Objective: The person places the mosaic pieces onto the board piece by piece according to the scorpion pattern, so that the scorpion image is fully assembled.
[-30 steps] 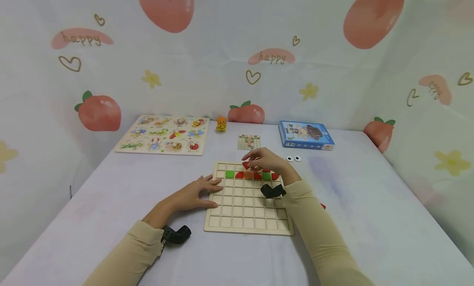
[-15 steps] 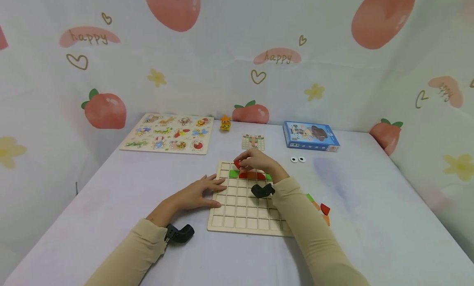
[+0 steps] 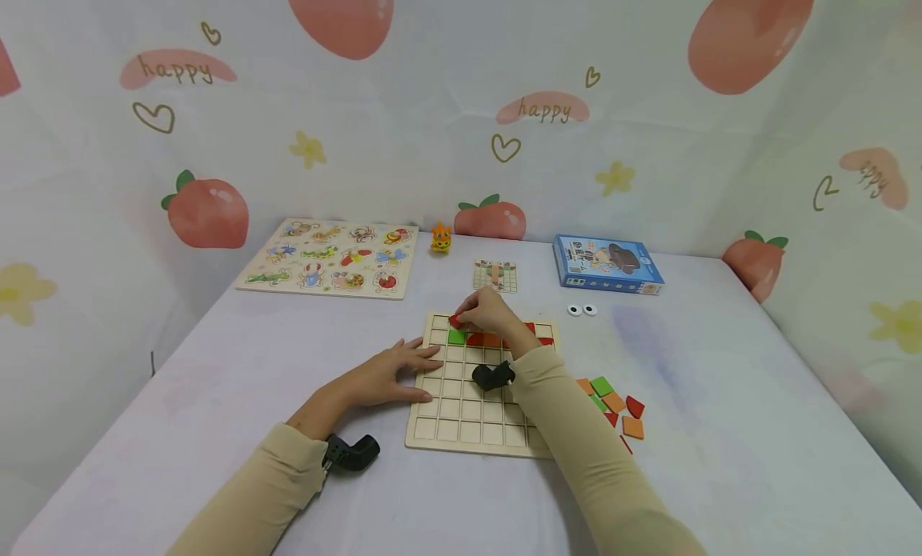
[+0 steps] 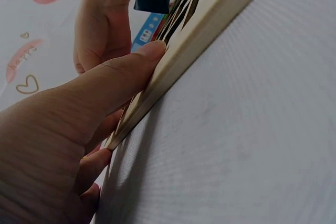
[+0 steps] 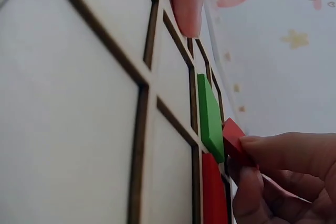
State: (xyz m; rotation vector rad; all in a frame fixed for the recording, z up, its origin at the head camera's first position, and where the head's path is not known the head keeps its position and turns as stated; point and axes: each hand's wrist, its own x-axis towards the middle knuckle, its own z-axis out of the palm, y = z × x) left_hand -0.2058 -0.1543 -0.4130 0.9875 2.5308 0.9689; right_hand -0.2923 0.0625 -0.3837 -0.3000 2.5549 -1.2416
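Your right hand (image 3: 490,312) has moved leftward along the far side of the wooden grid board (image 3: 461,408), bringing the red tile (image 5: 235,139) just beyond the green square tile (image 3: 457,338). Its grip pinches that red tile between thumb and finger. Your left hand (image 3: 385,378), grip spread, rests on the board's left edge. Loose coloured tiles (image 3: 613,402) lie rightward on the bench (image 3: 756,428).

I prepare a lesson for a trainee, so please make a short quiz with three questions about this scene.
1. What does the right hand pinch?
2. True or false: the left hand touches the grid board.
3. Which of these lies nearest the blue box: A) orange figurine, B) two eye pieces, C) picture puzzle board?

Key: 1. A red piece. 2. True. 3. B.
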